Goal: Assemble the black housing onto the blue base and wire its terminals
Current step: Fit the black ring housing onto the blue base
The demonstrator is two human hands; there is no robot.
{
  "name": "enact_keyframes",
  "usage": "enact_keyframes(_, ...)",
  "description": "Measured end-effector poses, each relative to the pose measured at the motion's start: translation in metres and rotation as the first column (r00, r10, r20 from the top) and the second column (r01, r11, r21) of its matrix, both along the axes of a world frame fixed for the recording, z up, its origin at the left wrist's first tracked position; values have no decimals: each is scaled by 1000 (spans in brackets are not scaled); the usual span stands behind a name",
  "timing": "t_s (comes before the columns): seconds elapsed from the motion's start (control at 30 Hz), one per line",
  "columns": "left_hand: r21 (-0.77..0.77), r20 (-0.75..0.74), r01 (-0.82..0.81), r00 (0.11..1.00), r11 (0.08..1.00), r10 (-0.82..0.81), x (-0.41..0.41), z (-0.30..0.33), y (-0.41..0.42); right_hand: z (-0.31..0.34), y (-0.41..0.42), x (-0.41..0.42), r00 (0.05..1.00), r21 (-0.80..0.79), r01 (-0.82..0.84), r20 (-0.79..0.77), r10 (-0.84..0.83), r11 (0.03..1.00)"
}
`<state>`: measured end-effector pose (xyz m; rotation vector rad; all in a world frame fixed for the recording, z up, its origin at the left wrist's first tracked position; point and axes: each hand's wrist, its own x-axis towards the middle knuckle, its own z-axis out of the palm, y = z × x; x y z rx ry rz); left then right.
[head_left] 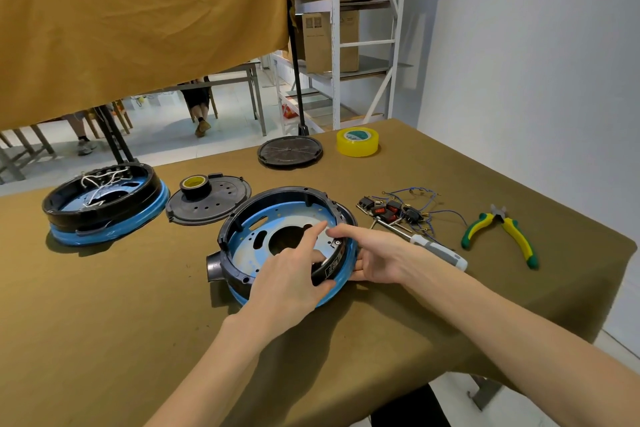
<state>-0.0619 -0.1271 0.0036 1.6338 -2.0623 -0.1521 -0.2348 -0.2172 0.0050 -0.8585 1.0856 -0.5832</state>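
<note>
A black ring housing [277,196] sits on a round blue base [337,291] in the middle of the table, with a black spout at its left. My left hand [291,274] grips the near rim of the housing, thumb outside, index finger stretched across the blue floor inside. My right hand [374,253] holds the right side of the base from outside, its index finger pointing at a small metal fitting by the inner rim. A bundle of black and red switches with blue wires [391,210] lies to the right.
A second black and blue unit [104,204] with white wires stands at left. Two black lids [207,204] [290,151], a small tape roll [195,185], a yellow tape roll [357,141], a screwdriver [433,250] and green-yellow pliers [502,232] lie around. The table's edge runs at right.
</note>
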Motion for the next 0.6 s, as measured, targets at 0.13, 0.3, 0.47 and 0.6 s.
enact_keyframes(0.13,-37,41,3,999,999,-1,0,-1,-1,1,-1,-2,1000,14,24,13,-24,1000)
enact_keyframes(0.3,-96,71,23,997,995,-16,1,0,-8,9,-1,-3,999,41,29,17,-29,999)
enact_keyframes(0.47,-145,129,85,989,986,-67,10,7,-12,17,-3,0,999,34,27,39,-28,999)
enact_keyframes(0.6,-133,124,83,990,988,-66,3,2,-9,16,-2,2,998,51,53,42,-55,997)
